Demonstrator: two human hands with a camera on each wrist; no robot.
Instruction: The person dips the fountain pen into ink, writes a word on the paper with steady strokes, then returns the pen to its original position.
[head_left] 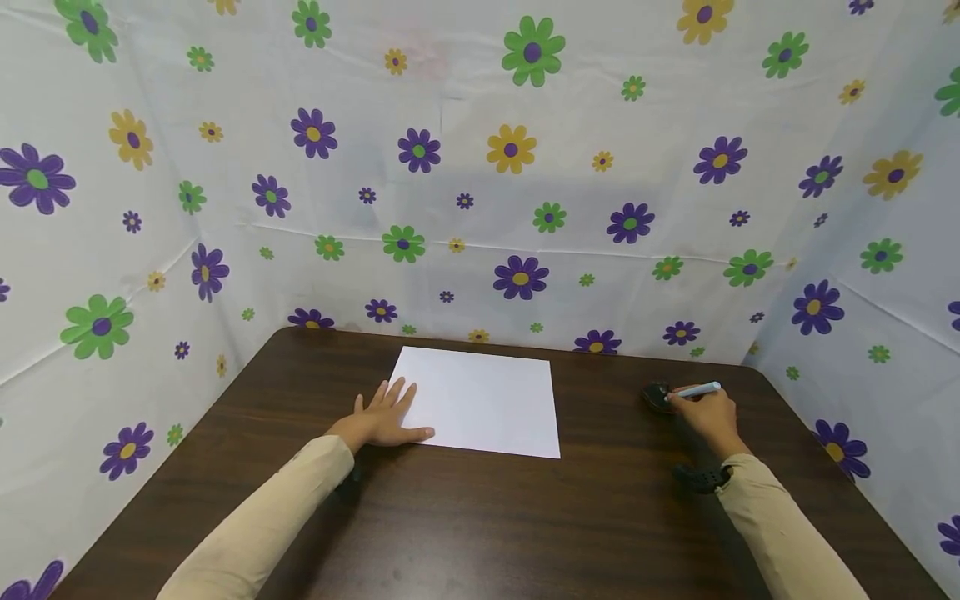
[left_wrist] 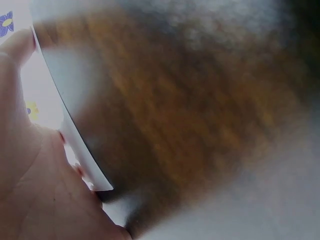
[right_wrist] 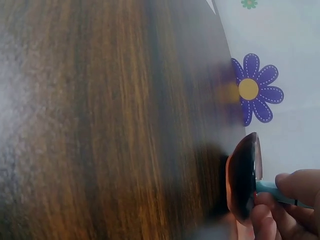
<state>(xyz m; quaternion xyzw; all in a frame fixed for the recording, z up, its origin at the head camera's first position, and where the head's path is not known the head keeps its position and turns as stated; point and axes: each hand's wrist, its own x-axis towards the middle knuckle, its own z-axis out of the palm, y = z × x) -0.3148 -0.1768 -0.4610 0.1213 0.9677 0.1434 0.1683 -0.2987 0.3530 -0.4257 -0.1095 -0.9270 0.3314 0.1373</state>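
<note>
A blank white sheet of paper (head_left: 483, 404) lies on the dark wooden table. My left hand (head_left: 381, 419) rests on the sheet's left edge with fingers spread and thumb pointing right. In the left wrist view the paper's edge (left_wrist: 82, 145) runs past the palm. At the right, my right hand (head_left: 708, 415) pinches a slim light blue marker (head_left: 699, 389) between thumb and fingers. One end of the marker (right_wrist: 269, 188) is at the rim of a small dark, shiny bowl (right_wrist: 241, 180). Fingertips are right beside that bowl, and part of it is hidden behind them.
The brown table (head_left: 480, 525) has a rounded far right corner. White cloth (head_left: 450, 200) with purple, green and yellow flowers hangs behind it and along both sides. A dark strap (head_left: 701, 477) is round the right wrist, at the end of a beige sleeve.
</note>
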